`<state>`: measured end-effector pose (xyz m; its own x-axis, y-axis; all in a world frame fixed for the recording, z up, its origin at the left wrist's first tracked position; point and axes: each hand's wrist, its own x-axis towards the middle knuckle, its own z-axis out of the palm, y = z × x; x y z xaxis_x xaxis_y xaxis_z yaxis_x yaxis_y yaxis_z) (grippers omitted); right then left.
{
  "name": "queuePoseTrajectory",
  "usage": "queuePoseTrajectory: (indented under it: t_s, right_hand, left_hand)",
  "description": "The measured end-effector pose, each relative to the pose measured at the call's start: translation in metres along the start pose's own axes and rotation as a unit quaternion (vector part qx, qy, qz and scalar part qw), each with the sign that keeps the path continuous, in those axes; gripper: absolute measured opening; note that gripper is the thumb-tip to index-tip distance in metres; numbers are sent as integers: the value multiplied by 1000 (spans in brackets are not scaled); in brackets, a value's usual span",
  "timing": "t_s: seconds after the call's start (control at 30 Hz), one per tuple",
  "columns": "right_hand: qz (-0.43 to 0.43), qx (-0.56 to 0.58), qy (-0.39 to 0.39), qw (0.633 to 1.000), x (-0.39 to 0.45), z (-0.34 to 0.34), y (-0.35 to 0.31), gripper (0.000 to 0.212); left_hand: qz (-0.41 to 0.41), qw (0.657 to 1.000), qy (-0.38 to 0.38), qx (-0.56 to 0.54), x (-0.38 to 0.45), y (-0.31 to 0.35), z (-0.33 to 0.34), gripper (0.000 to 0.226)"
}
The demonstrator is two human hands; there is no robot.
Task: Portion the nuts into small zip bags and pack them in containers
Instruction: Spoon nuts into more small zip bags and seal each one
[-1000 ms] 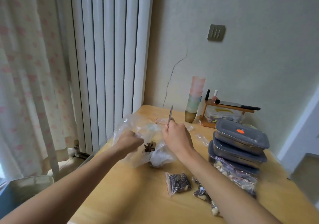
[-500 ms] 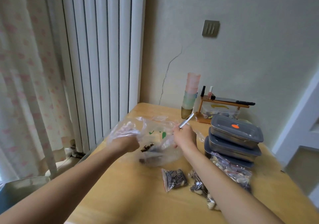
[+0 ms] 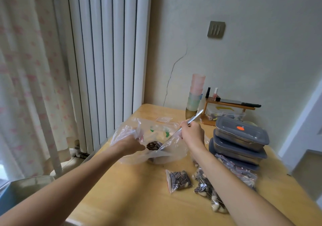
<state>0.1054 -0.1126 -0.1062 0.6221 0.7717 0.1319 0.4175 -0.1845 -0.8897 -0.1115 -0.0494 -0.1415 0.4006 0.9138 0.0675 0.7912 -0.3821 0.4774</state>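
Dark nuts (image 3: 154, 145) heaped low inside clear bag (image 3: 156, 138) on counter (image 3: 122, 191), just right of left hand (image 3: 129, 144) gripping bag's mouth. Spoon (image 3: 184, 126) pinched in right hand (image 3: 192, 133), slanting down-left, bowl touching heap.

A big clear plastic bag (image 3: 153, 138) is lying crumpled mid-desk, holding dark nuts (image 3: 153, 145). Filled small zip bags (image 3: 177, 180) are lying toward the near edge, beside three stacked grey containers (image 3: 240, 138) by the right edge.
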Motion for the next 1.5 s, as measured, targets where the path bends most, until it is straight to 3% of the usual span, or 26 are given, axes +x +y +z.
queuePoseTrajectory:
  t_s: [0.17, 0.27, 0.53, 0.67, 0.83, 1.0, 1.2, 1.33, 1.5]
  right_hand:
    - [-11, -20, -12, 1000, -1, 1, -3, 30]
    - [-4, -23, -11, 1000, -3, 2, -4, 30]
    - [34, 17, 23, 999, -1, -2, -4, 24]
    - [22, 28, 25, 999, -1, -2, -8, 27]
    - [-4, 29, 12, 1000, -2, 0, -12, 30]
    - [-31, 23, 17, 999, -7, 0, -18, 30]
    - [-49, 22, 27, 998, -9, -2, -24, 29]
    - [-89, 0, 18, 996, -9, 1, -30, 32]
    - [-199, -43, 34, 978, -11, 3, -42, 32]
  left_hand:
    - [71, 992, -16, -100, -5, 5, -6, 30]
    - [28, 996, -63, -64, 1, 2, 1, 44]
    - [-113, 992, -57, 6, 8, -21, 23, 56]
    - [-92, 993, -55, -50, 12, -22, 27, 50]
    - [-107, 975, -105, -163, 13, -20, 22, 66]
    - [-119, 970, -75, -197, 17, -24, 21, 74]
    - [-81, 991, 17, -102, 15, -23, 25, 31]
    - [-61, 995, 18, -72, 14, -17, 29, 28]
    - [-73, 989, 26, -126, 18, -1, 27, 29]
